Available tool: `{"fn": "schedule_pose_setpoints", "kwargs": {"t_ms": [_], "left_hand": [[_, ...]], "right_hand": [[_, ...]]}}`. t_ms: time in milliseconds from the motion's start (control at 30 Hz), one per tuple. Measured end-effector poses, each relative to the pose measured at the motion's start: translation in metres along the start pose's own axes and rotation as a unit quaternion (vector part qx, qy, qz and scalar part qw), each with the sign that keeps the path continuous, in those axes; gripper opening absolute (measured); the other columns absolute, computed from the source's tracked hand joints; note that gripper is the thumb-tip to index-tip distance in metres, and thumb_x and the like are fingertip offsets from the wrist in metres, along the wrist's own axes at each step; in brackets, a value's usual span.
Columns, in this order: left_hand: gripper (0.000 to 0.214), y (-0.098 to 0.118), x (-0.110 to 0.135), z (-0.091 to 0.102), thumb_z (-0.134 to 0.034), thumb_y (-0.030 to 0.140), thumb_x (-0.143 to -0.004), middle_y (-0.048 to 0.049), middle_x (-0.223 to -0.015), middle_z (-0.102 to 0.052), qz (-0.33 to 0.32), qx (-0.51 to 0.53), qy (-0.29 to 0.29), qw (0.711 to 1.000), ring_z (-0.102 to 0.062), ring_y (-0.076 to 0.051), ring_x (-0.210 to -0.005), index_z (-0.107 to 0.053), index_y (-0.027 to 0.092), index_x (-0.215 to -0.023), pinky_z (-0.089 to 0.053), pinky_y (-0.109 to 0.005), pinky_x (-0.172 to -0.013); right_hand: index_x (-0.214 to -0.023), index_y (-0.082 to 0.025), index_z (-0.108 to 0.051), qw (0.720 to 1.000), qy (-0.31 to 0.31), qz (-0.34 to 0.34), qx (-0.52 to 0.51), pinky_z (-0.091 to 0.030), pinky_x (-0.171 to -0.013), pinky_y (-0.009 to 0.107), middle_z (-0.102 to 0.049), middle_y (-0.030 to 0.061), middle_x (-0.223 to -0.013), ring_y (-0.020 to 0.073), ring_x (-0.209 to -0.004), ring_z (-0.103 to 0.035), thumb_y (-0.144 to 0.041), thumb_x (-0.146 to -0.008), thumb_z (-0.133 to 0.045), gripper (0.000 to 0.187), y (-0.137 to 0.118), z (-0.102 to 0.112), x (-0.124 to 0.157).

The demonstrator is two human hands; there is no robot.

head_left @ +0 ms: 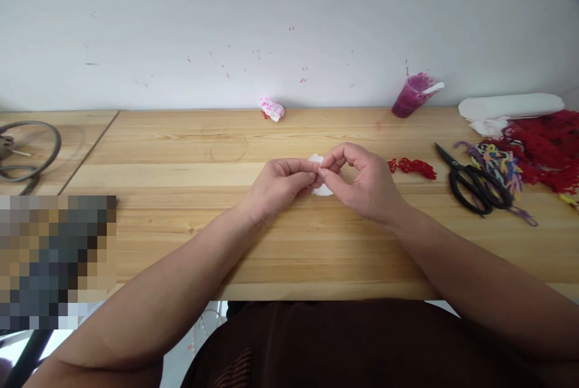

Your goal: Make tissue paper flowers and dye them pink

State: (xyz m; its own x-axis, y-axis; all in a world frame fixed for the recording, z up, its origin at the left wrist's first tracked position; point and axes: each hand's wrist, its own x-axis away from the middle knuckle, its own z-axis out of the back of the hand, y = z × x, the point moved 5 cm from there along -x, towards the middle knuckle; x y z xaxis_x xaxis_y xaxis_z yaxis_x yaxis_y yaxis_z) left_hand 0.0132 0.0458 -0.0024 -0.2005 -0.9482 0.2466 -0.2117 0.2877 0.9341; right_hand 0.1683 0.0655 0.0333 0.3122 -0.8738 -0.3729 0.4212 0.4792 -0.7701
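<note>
Both hands meet above the middle of the wooden table around a small white piece of tissue-like material [322, 187]. My left hand [289, 180] is closed, thumb and index finger pinching the white piece from the left. From the right, my right hand [355, 180] pinches at its upper part, fingertips touching those of the left. The hands cover most of the piece, so its full shape is hidden. A bundle of red yarn [414, 167] lies on the table just right of my right hand.
Black-handled scissors [474, 183] lie at right, partly over multicoloured yarn [502, 165]. Beyond are a red yarn heap [547, 149] and a white roll [511, 105]. A purple-stained cup [409, 97] and a pink-spotted white wad [271, 108] stand by the wall. A dark cable [56, 140] curls at left.
</note>
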Motion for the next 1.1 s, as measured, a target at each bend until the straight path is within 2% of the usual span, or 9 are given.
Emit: {"fn": "schedule_pose_setpoints", "kwargs": {"t_ms": [200, 400, 867, 967, 1100], "left_hand": [[0.019, 0.000, 0.000, 0.000, -0.076, 0.022, -0.074, -0.0064, -0.076, -0.075, 0.004, 0.009, 0.007, 1.000, -0.059, -0.011, -0.065, -0.083, 0.014, -0.088, -0.043, -0.025, -0.063], [0.016, 0.000, 0.001, -0.001, -0.076, 0.021, -0.073, -0.0070, -0.080, -0.077, 0.005, 0.019, 0.006, 1.000, -0.063, -0.013, -0.071, -0.083, 0.015, -0.086, -0.046, -0.026, -0.067], [0.014, 0.003, 0.001, -0.002, -0.076, 0.021, -0.074, -0.0069, -0.079, -0.076, 0.006, 0.011, 0.015, 1.000, -0.063, -0.012, -0.070, -0.082, 0.014, -0.085, -0.046, -0.026, -0.066], [0.016, 0.001, 0.001, -0.001, -0.079, 0.025, -0.075, -0.0072, -0.082, -0.077, 0.007, 0.009, 0.008, 1.000, -0.063, -0.013, -0.072, -0.082, 0.015, -0.087, -0.046, -0.026, -0.067], [0.022, 0.000, 0.001, 0.001, -0.082, 0.033, -0.077, -0.0052, -0.075, -0.073, -0.003, -0.028, 0.002, 1.000, -0.058, -0.012, -0.066, -0.083, 0.015, -0.090, -0.042, -0.026, -0.062]], "right_hand": [[-0.084, -0.022, -0.066, 0.999, -0.011, -0.032, -0.025, -0.051, -0.073, 0.032, -0.071, -0.0014, -0.079, 0.0165, -0.074, -0.065, -0.016, -0.080, -0.069, 0.007, 0.005, 0.000, 0.000], [-0.084, -0.022, -0.067, 1.000, -0.007, -0.026, -0.010, -0.049, -0.072, 0.031, -0.072, -0.0013, -0.077, 0.0157, -0.072, -0.063, -0.017, -0.081, -0.068, 0.006, 0.007, -0.001, 0.000], [-0.084, -0.022, -0.068, 0.997, -0.020, -0.054, -0.051, -0.050, -0.067, 0.031, -0.072, -0.0008, -0.076, 0.0157, -0.069, -0.064, -0.023, -0.082, -0.070, 0.004, 0.014, -0.002, -0.001], [-0.085, -0.022, -0.068, 0.996, -0.023, -0.066, -0.054, -0.050, -0.064, 0.031, -0.073, -0.0006, -0.077, 0.0159, -0.067, -0.065, -0.022, -0.082, -0.070, 0.004, 0.016, -0.003, -0.001], [-0.083, -0.022, -0.068, 0.996, -0.020, -0.064, -0.054, -0.049, -0.062, 0.030, -0.072, -0.0009, -0.075, 0.0155, -0.066, -0.064, -0.021, -0.080, -0.069, 0.004, 0.015, -0.002, -0.001]]}}
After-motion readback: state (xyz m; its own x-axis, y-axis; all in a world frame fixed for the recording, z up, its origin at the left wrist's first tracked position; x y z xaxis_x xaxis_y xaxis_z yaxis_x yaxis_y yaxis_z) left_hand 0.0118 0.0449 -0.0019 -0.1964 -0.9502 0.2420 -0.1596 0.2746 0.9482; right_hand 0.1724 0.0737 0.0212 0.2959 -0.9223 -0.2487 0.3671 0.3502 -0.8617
